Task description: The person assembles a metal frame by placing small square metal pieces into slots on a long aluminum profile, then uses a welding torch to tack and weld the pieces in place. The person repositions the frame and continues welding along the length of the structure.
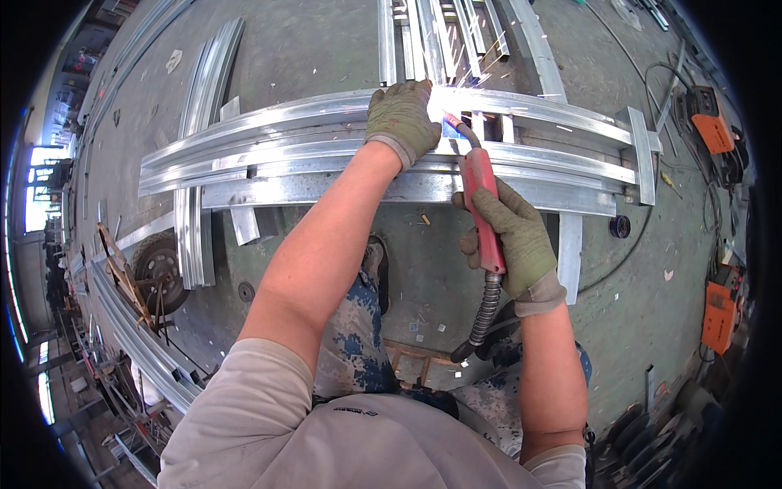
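My right hand (511,232), in a green work glove, is wrapped round the red handle of a welding torch (479,175). The torch's curved neck reaches up and left to a bright white arc, where sparks fly off and glare hides the joint. Just left of the arc, my gloved left hand (401,118) grips a shiny steel channel (301,114), its fingers bent over the far side. More long channels (318,189) lie parallel on the near side. A ribbed cable sleeve (486,310) hangs from the torch handle toward my legs.
Several lengths of channel (440,41) run away beyond the arc. Crosswise steel supports (194,228) lie under the left end. Orange machines (721,314) and cables stand at the right. A wheel (159,273) is at the left, and a dark round spool (619,226) sits near the right end.
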Motion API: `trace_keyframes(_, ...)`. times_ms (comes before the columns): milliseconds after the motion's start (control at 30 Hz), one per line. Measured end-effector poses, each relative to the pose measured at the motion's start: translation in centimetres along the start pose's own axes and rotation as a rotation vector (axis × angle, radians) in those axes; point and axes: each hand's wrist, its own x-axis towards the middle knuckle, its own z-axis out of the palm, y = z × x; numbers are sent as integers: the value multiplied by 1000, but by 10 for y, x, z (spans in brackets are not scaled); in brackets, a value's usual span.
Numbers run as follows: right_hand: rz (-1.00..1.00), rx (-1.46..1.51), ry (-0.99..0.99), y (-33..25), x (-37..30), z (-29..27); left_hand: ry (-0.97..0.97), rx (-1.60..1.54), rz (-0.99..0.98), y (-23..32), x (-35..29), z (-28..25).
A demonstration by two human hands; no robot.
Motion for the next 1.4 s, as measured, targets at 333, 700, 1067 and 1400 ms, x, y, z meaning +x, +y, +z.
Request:
trace_keyframes(333, -9, -18, 19, -4, -4, 0, 23, -38, -15, 3, -4, -4)
trace_keyframes(700, -21, -36, 19, 5, 1, 7, 20, 9, -17, 1, -3, 1)
trace_keyframes(1067, -26, -14, 24, 4, -3, 5, 7, -44, -12, 3, -3, -4)
trace_keyframes(1400, -11, -49, 69, -2, -6, 11, -54, -131, 0, -7, -6, -15)
